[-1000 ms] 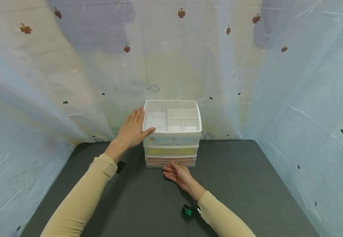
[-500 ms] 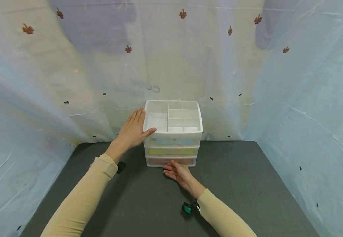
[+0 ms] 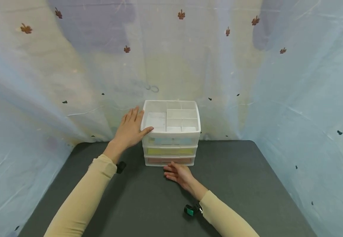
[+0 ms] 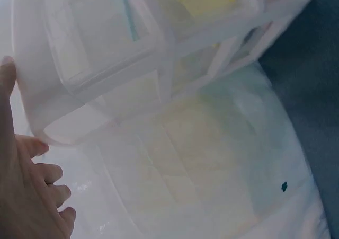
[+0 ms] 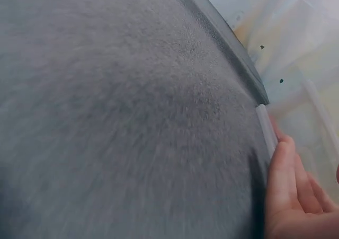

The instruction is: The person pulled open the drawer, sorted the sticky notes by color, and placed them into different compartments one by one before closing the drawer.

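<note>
A white plastic drawer organizer [image 3: 171, 131] stands at the table's back edge, with a divided open tray on top. Its three see-through drawers show pale blue, yellow and pinkish contents; all sit flush in the frame. My left hand [image 3: 129, 129] rests at the upper left corner, fingers straight along the side and thumb over the front rim. In the left wrist view its fingers [image 4: 50, 188] are spread beside the white casing. My right hand [image 3: 182, 176] is before the bottom drawer [image 3: 156, 161], palm turned up, relaxed fingers close at its front, holding nothing.
The dark grey table [image 3: 147, 204] reaches back to a pale patterned curtain [image 3: 171, 65], which also hangs along both sides. A black wrist camera with a green patch [image 3: 189, 210] sits below my right wrist.
The bottom drawer, slightly out a second ago, has slid back in flush with my right hand at its front. My left fingers have spread a little at the side.
</note>
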The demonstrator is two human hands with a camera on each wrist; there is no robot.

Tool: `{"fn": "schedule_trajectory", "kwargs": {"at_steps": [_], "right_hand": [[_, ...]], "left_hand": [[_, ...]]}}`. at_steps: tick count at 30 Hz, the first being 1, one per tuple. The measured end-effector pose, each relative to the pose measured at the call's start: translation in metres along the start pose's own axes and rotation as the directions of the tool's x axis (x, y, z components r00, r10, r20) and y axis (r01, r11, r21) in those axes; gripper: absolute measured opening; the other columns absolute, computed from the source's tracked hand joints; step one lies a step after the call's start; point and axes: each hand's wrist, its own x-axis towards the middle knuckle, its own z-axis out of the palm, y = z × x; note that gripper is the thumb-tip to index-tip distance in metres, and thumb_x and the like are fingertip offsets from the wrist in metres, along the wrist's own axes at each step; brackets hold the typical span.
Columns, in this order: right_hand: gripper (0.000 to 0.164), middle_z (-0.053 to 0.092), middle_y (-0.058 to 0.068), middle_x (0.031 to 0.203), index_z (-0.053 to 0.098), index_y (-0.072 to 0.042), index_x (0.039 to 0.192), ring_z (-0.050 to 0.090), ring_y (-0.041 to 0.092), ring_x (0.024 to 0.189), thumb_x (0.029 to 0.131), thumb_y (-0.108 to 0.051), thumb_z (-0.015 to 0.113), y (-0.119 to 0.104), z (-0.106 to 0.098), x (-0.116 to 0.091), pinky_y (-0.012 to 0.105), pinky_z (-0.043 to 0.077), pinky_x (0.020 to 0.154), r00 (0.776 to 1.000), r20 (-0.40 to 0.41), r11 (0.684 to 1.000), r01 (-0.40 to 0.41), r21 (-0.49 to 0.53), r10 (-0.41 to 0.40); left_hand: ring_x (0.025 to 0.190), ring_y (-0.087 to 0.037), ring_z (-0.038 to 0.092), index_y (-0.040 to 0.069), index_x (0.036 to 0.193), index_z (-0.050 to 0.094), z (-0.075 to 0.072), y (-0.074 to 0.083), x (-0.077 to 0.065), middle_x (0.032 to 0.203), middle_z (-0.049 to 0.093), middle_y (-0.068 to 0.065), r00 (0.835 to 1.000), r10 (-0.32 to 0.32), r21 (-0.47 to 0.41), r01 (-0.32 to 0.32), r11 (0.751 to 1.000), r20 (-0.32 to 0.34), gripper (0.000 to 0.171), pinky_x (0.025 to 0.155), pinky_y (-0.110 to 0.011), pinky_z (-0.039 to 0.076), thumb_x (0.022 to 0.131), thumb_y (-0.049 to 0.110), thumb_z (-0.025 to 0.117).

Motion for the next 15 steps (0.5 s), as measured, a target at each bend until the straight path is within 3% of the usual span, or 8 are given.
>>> {"fn": "schedule_trajectory", "kwargs": {"at_steps": [3,8,12,15], "right_hand": [[0.053,0.057,0.027,0.145,0.042,0.010,0.153,0.070,0.032,0.117,0.113,-0.024,0.049,-0.007,-0.006,-0.014,0.038,0.059,0.097,0.999,0.019,0.994,0.033,-0.108,-0.032],[0.053,0.063,0.023,0.140,0.046,0.006,0.153,0.071,0.036,0.114,0.111,-0.025,0.054,-0.023,-0.019,-0.032,0.038,0.062,0.091,0.992,0.020,0.947,0.124,-0.297,-0.124],[0.052,0.063,0.022,0.141,0.048,0.004,0.152,0.069,0.040,0.114,0.110,-0.025,0.057,-0.038,-0.031,-0.047,0.046,0.061,0.093,0.982,0.011,0.889,0.177,-0.422,-0.190],[0.051,0.060,0.022,0.145,0.046,0.003,0.154,0.067,0.040,0.118,0.110,-0.023,0.056,-0.051,-0.044,-0.058,0.051,0.058,0.096,0.970,0.008,0.817,0.209,-0.537,-0.243]], "left_hand": [[0.160,-0.040,-0.001,0.006,0.168,0.004,0.000,-0.004,-0.006,0.174,-0.003,-0.017,1.000,-0.015,-0.013,0.014,1.000,-0.023,0.098,0.128,-0.059,0.005,0.103,0.073,0.036],[0.160,-0.040,0.000,0.009,0.168,-0.003,-0.002,-0.009,-0.022,0.175,-0.003,-0.015,0.997,-0.024,-0.064,0.019,0.998,-0.074,0.100,0.128,-0.060,0.003,0.102,0.074,0.037],[0.160,-0.040,-0.003,0.012,0.168,-0.003,0.001,-0.011,-0.039,0.175,-0.005,-0.013,0.995,-0.031,-0.079,0.023,0.997,-0.094,0.100,0.127,-0.062,0.002,0.102,0.073,0.040],[0.160,-0.038,-0.005,0.013,0.168,-0.003,0.005,-0.016,-0.053,0.175,-0.005,-0.012,0.994,-0.050,-0.069,0.043,0.997,-0.098,0.100,0.127,-0.061,0.001,0.102,0.073,0.041]]}}
